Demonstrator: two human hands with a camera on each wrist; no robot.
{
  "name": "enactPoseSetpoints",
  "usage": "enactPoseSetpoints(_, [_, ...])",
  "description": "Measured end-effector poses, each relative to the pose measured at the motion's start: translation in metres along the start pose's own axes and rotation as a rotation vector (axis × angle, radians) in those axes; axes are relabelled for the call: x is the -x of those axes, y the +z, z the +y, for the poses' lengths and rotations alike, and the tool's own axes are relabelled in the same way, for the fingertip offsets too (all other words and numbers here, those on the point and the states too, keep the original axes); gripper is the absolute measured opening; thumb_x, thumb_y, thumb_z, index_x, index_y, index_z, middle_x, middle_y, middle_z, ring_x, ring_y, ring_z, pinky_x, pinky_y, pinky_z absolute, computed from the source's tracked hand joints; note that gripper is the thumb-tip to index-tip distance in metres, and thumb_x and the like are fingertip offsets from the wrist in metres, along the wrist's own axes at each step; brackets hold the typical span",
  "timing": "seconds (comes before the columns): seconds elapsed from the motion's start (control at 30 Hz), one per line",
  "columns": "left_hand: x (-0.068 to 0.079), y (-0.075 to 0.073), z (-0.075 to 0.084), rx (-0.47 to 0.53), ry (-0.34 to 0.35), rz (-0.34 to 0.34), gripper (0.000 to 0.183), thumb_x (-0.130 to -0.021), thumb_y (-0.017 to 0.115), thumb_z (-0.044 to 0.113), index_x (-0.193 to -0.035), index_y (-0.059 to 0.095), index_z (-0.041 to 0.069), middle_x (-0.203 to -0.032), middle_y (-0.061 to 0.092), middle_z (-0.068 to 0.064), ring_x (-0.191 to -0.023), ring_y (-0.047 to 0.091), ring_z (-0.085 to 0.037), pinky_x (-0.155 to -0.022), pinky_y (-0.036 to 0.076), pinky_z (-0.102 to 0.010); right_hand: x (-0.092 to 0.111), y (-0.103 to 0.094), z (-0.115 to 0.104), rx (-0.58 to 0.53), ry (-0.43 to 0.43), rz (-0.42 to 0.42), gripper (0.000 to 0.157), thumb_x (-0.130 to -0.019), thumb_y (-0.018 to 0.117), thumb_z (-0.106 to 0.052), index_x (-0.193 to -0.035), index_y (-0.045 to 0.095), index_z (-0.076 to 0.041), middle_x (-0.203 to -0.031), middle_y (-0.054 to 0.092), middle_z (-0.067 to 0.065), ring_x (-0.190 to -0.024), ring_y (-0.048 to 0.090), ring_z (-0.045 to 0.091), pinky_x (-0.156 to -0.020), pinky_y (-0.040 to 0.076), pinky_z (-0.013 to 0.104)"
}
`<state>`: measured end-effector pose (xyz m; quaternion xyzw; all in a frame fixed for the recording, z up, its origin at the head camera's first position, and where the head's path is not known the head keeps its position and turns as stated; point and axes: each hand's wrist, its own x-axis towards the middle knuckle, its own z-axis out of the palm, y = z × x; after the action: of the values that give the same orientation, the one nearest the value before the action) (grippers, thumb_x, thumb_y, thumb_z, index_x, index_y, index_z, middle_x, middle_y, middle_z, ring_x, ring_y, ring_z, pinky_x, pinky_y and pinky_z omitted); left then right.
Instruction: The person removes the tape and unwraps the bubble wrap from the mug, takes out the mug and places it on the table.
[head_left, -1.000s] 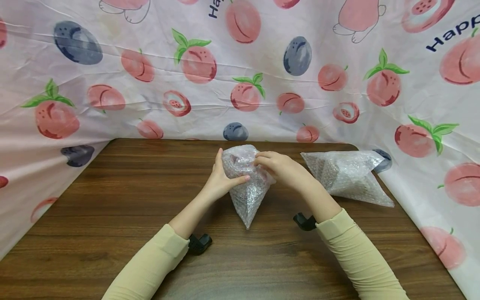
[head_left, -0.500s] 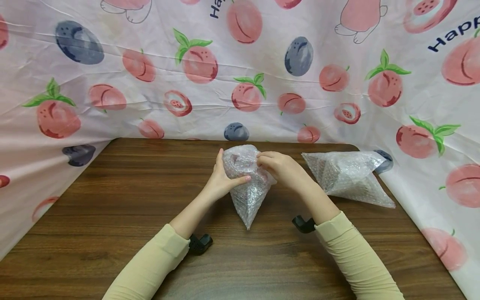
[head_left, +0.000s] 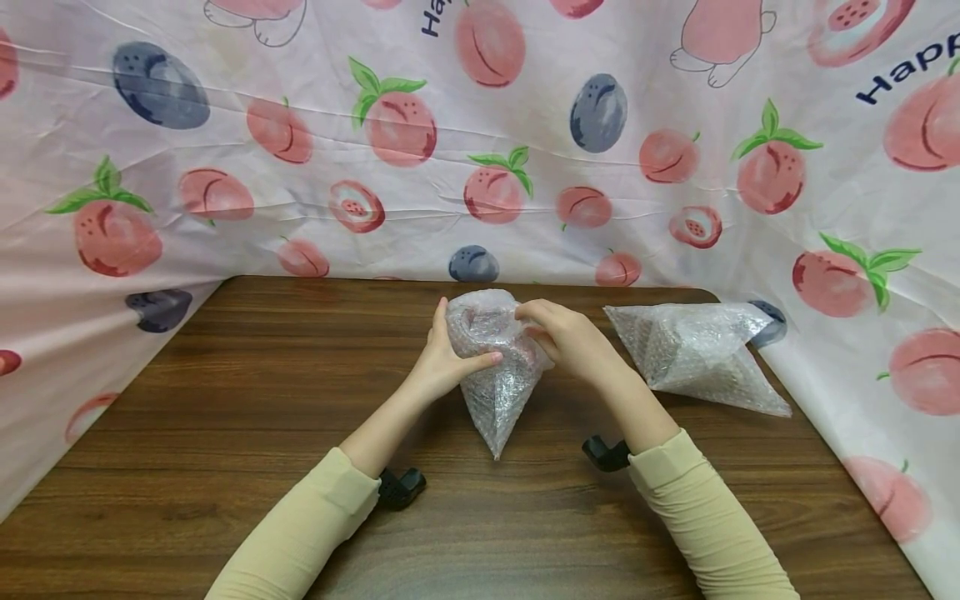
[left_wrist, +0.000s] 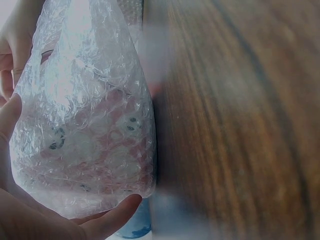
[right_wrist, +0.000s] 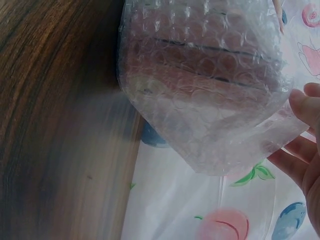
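Glossy plastic bubble wrap [head_left: 497, 400] catches light; the table [head_left: 300, 367] shows smooth wood grain, the sleeves [head_left: 303, 517] matt cloth.

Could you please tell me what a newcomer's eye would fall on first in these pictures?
Probably the peach-print cloth, hung behind the wooden table and along both its sides. Next would come the shiny bubble-wrapped bundle mid-table, with the left hand at its left side and the right hand at its upper right. A second bubble-wrapped package lies near the table's back right corner.
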<state>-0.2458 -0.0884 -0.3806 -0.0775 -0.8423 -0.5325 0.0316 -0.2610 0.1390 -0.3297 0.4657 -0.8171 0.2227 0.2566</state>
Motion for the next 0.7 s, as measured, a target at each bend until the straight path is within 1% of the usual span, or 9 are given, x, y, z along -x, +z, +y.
enactPoseSetpoints(0.1, [0.0003, 0.0002, 0.0, 0.001, 0.001, -0.004, 0.126, -0.072, 0.081, 0.05, -0.153, -0.011, 0.022, -0.157, 0.003, -0.016, -0.142, 0.011, -0.034, -0.107, 0.022, -0.058, 0.0015, 0.0003, -0.0002, -0.002, 0.005, 0.008, 0.035, -0.086, 0.067, 0.005, -0.119, 0.058, -0.002, -0.115, 0.063, 0.012, -0.107, 0.06, 0.027, -0.093, 0.046, 0.035])
enactPoseSetpoints(0.23, [0.001, 0.0005, 0.0005, 0.0, 0.002, -0.005, 0.126, -0.072, 0.081, 0.049, -0.153, -0.011, 0.021, -0.157, 0.003, -0.017, -0.142, 0.01, -0.035, -0.107, 0.022, -0.059, 0.0032, 0.001, -0.0006, -0.011, 0.008, 0.032, 0.05, -0.085, 0.068, 0.005, -0.132, 0.052, -0.006, -0.124, 0.06, 0.013, -0.111, 0.058, 0.028, -0.094, 0.046, 0.037])
enactPoseSetpoints(0.37, [0.0007, 0.0008, 0.0006, -0.004, 0.002, -0.003, 0.126, -0.072, 0.081, 0.048, -0.153, -0.011, 0.02, -0.157, 0.002, -0.017, -0.142, 0.01, -0.035, -0.107, 0.022, -0.058, 0.005, 0.0024, -0.001, -0.021, 0.053, 0.05, 0.061, -0.086, 0.068, 0.003, -0.141, 0.044, -0.011, -0.125, 0.058, 0.014, -0.108, 0.06, 0.029, -0.09, 0.049, 0.039])
enactPoseSetpoints(0.47, [0.0003, 0.0009, 0.0006, -0.006, -0.002, 0.0, 0.126, -0.072, 0.081, 0.048, -0.153, -0.011, 0.02, -0.157, 0.003, -0.018, -0.142, 0.01, -0.035, -0.107, 0.022, -0.058, 0.007, 0.0038, -0.001, -0.051, 0.104, 0.061, 0.065, -0.087, 0.066, 0.004, -0.144, 0.038, -0.013, -0.124, 0.058, 0.017, -0.108, 0.061, 0.031, -0.087, 0.051, 0.039])
enactPoseSetpoints(0.57, [0.0, 0.0007, 0.0008, -0.007, -0.005, 0.0, 0.127, -0.072, 0.081, 0.048, -0.153, -0.012, 0.021, -0.157, 0.003, -0.018, -0.141, 0.011, -0.036, -0.107, 0.022, -0.058, 0.0087, 0.0052, -0.0011, -0.084, 0.141, 0.084, 0.066, -0.087, 0.065, 0.005, -0.144, 0.037, -0.012, -0.122, 0.059, 0.019, -0.109, 0.061, 0.032, -0.087, 0.051, 0.04])
enactPoseSetpoints(0.7, [-0.0006, 0.0002, 0.0012, -0.009, -0.007, 0.0, 0.128, -0.072, 0.081, 0.048, -0.152, -0.014, 0.022, -0.157, 0.002, -0.019, -0.141, 0.01, -0.036, -0.107, 0.022, -0.058, 0.0098, 0.006, -0.002, -0.101, 0.158, 0.123, 0.064, -0.087, 0.066, 0.005, -0.143, 0.038, -0.011, -0.12, 0.06, 0.02, -0.109, 0.06, 0.032, -0.09, 0.049, 0.042])
